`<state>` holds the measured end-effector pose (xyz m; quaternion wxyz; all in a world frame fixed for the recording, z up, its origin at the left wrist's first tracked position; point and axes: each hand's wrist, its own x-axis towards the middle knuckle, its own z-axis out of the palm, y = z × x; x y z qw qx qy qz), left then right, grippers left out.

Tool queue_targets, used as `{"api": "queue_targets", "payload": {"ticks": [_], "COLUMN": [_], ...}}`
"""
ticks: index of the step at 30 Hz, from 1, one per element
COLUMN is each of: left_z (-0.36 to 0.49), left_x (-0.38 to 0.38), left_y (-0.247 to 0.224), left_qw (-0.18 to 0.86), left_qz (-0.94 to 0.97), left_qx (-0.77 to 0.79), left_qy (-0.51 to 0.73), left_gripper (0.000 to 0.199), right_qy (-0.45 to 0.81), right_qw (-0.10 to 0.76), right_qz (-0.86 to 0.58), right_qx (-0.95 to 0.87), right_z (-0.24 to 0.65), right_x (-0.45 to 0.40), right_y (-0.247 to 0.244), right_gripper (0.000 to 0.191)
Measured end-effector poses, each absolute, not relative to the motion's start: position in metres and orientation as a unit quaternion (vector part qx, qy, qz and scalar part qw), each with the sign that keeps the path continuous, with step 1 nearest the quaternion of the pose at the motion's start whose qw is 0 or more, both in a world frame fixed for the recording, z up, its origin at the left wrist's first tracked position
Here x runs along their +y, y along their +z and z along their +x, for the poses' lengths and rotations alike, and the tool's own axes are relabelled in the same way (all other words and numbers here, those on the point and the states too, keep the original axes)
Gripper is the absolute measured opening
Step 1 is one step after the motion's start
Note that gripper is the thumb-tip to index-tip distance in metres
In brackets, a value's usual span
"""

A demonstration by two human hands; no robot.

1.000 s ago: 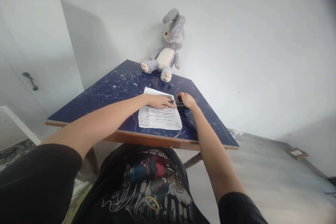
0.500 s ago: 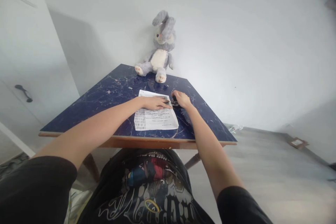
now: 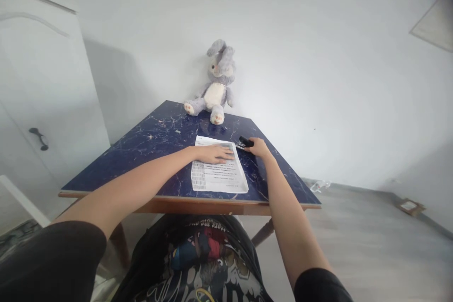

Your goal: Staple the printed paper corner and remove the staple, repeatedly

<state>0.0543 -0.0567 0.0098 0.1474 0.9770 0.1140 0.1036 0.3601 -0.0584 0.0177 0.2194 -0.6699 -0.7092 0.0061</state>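
Observation:
Printed white sheets [image 3: 219, 177] lie on the blue marbled table [image 3: 141, 151], close to its front edge. My left hand [image 3: 215, 154] rests flat across their upper part, fingers spread and pointing right. Just off the right edge of the paper, my right hand [image 3: 259, 146] is closed round the rear of a black stapler [image 3: 245, 142], whose front end points left at the paper's upper right corner. Whether the stapler's tip touches the paper is too small to tell.
A grey plush rabbit [image 3: 215, 87] sits at the table's back edge against the wall. A small pale object [image 3: 177, 131] lies left of centre. A white cabinet [image 3: 53, 89] stands at the left; a small box [image 3: 409, 205] lies on the floor at right.
The view has tilted up. The stapler and my right hand have drawn back to the right from the paper's edge, and more of the stapler shows. My left hand still lies on the paper.

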Motion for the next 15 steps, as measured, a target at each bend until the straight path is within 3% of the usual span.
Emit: {"api": "queue_targets", "payload": {"ticks": [4, 7, 10, 15], "left_z": [0.059, 0.049, 0.038, 0.035], "left_x": [-0.043, -0.025, -0.012, -0.008], "left_y": [0.006, 0.003, -0.003, -0.018], "left_qw": [0.151, 0.185, 0.19, 0.119], "left_qz": [0.911, 0.805, 0.783, 0.848], "left_qx": [0.241, 0.377, 0.434, 0.423], "left_qy": [0.298, 0.419, 0.402, 0.298], "left_gripper": [0.033, 0.035, 0.033, 0.022], "right_qy": [0.024, 0.079, 0.061, -0.067], "right_qw": [0.332, 0.347, 0.378, 0.542], "right_qz": [-0.632, -0.553, -0.56, -0.59], "right_qx": [-0.7, -0.753, -0.735, -0.594], "right_z": [0.332, 0.296, 0.269, 0.281], "right_x": [-0.065, -0.069, -0.072, -0.08], "right_y": [0.022, 0.02, 0.018, 0.025], "right_gripper": [0.029, 0.033, 0.028, 0.029]}}
